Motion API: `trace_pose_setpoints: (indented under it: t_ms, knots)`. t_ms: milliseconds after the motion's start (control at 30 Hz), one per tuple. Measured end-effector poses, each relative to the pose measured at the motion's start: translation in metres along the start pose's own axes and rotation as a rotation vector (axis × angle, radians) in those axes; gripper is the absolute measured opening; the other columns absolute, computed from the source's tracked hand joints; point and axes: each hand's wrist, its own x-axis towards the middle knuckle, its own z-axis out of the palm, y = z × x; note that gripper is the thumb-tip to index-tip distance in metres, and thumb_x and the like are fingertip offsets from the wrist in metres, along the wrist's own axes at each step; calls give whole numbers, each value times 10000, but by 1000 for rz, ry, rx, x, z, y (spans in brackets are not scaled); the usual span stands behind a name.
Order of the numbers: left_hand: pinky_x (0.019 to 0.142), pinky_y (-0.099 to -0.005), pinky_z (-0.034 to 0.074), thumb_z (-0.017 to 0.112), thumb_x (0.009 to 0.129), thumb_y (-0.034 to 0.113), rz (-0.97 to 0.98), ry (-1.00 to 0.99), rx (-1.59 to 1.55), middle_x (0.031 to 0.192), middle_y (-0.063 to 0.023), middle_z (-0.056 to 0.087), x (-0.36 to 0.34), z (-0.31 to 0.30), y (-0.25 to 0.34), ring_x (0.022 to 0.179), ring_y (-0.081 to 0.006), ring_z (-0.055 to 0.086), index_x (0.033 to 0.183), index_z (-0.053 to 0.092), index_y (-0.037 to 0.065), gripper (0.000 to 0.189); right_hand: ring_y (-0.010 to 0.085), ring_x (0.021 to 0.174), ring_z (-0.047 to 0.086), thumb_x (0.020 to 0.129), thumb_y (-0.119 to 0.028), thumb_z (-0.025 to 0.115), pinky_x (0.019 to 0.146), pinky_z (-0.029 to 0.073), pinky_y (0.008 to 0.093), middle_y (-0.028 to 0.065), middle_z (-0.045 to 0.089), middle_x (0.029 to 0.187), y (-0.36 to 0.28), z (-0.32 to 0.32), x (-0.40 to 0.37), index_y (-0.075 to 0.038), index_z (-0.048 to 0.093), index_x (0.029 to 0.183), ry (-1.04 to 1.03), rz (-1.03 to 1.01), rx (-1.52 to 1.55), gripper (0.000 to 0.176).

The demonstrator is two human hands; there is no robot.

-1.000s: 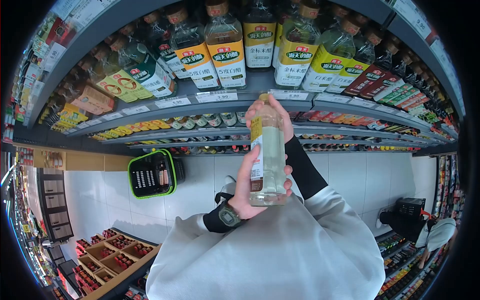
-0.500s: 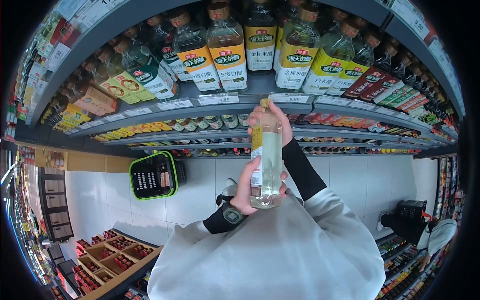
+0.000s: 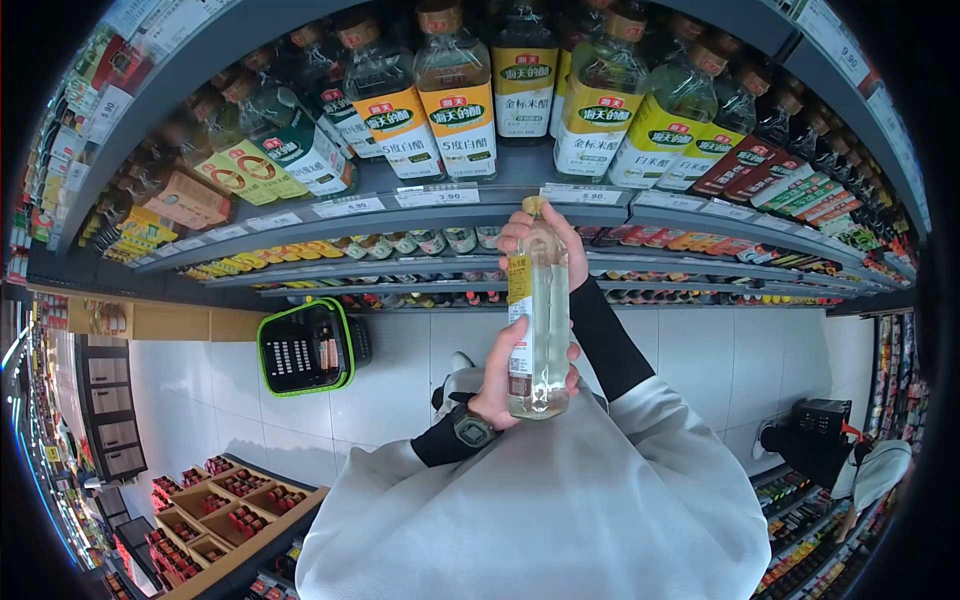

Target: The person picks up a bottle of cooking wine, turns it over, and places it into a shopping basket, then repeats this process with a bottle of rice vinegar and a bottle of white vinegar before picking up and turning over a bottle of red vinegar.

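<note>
A clear bottle (image 3: 546,300) with a gold cap and a yellow and white side label stands out in front of my body. My left hand (image 3: 497,385), with a watch on its wrist, is wrapped round the bottle's lower part. Higher up, my right hand (image 3: 562,240) grips the neck just below the cap. Beyond the hands, similar bottles with white and yellow labels (image 3: 600,115) line the shelf, above a price strip (image 3: 590,196).
On the floor at the left sits a black basket with a green rim (image 3: 262,350), holding a bottle. A wooden display (image 3: 240,500) stands lower left. Another person (image 3: 870,470) with a dark basket (image 3: 820,418) is at the lower right.
The bottle has turned slightly in my hands, so its label shows narrower on the left side. Both hands have shifted a little to the right with it.
</note>
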Motion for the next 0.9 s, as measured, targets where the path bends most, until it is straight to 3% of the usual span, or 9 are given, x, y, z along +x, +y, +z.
trace_pose_setpoints:
  t_ms: [200,400,533,633,900]
  knots:
    - [685,-385,554,451,913,543,-3,11,1,946,-136,586,0,3,0,747,-261,625,1248,457,56,591,188,893,512,985,-404,425,806,558,425,12,471,830,2,6,-1,-101,471,913,41,-34,-13,314]
    - [687,-407,542,440,908,560,-4,28,5,963,-154,572,0,0,0,756,-292,606,1253,474,48,618,191,910,510,989,-398,416,819,555,433,16,478,844,2,2,-1,-99,470,920,19,-16,18,312]
    - [684,-418,534,436,905,567,1,24,6,971,-163,564,0,-2,-1,760,-308,594,1255,482,44,631,205,907,528,957,-404,488,825,500,415,23,544,864,0,-1,-1,-107,513,926,10,-2,12,300]
    - [687,-383,557,448,913,542,6,15,16,949,-134,587,0,4,0,740,-254,622,1256,454,56,595,204,906,528,958,-403,485,821,499,413,23,542,862,1,0,-1,-106,513,925,-1,-6,6,300]
    - [681,-380,556,449,913,541,15,20,26,944,-135,587,1,1,-2,733,-252,621,1258,455,52,598,205,905,529,961,-404,477,818,495,412,23,539,857,1,0,-1,-109,510,917,-5,-2,5,300]
